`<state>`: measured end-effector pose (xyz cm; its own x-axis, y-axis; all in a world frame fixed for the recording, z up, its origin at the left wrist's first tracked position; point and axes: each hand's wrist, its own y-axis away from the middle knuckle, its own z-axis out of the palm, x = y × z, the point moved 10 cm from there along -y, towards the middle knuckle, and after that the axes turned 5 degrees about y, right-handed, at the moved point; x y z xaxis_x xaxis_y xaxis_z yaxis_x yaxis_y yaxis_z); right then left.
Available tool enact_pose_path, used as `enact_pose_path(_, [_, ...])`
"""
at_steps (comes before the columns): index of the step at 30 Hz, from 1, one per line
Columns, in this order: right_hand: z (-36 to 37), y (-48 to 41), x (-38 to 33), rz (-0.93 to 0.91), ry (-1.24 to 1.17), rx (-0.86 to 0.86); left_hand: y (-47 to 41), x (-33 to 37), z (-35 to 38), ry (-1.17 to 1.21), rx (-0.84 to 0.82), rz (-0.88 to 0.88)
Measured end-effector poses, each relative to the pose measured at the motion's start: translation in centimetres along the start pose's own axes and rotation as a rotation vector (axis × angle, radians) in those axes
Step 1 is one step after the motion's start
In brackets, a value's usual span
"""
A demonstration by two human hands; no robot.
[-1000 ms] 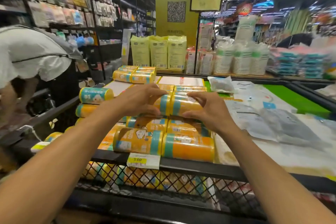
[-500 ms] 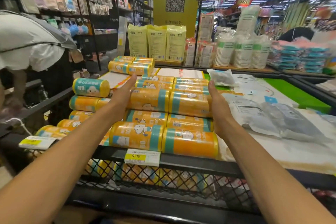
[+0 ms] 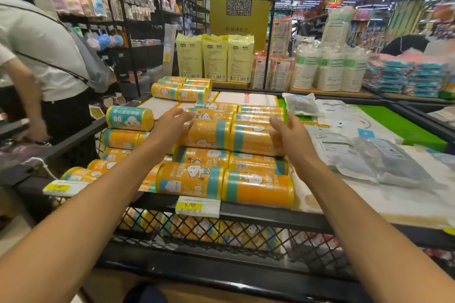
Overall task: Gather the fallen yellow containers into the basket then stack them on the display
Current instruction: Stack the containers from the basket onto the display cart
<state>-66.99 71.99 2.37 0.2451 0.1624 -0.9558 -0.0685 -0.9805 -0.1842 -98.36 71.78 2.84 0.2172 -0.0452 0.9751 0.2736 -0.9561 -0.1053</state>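
Observation:
Several yellow cylindrical containers with teal bands lie stacked on their sides on the black mesh display [image 3: 246,219]. The top pair of containers [image 3: 231,136] sits between my hands. My left hand [image 3: 172,123] is at the left end of that pair, fingers straight and relaxed, holding nothing. My right hand [image 3: 285,130] is at the right end of the pair, fingers straight, holding nothing. Whether either hand touches the containers I cannot tell. A single container [image 3: 129,118] lies on top of the stack at the left. Another small stack of containers [image 3: 181,88] sits further back.
A person in a white shirt [image 3: 41,51] bends over at the left. Flat plastic packs [image 3: 376,155] lie on the display to the right. Yellow bags [image 3: 214,59] and stacked paper cups [image 3: 327,69] stand behind. A price tag [image 3: 197,206] hangs on the display's front rail.
My hands gripped the top pair from above, then moved to its two ends with palms flat. Now both hands have loosened and drawn slightly back from the ends.

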Motion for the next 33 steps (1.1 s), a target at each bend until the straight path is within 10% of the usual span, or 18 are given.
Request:
enact_pose_path(5, [1.4,3.5,-7.8,-0.287,0.256,0.056,6.1,6.0,-3.4,-0.166,0.028,0.329])
enact_pose_path(12, [15.3,12.2,-13.6,-0.48,0.323,-0.293,16.5,3.9,-13.7,-0.262,0.138,0.383])
enact_pose_path(19, [33.1,23.3,-13.1,-0.651,0.326,-0.622,28.8,-7.5,-29.1,-0.229,0.458,0.175])
enact_pose_path(33, [58.1,43.5,7.2,-0.339,0.393,-1.239,46.6,-35.7,-40.2,0.017,0.882,-0.326])
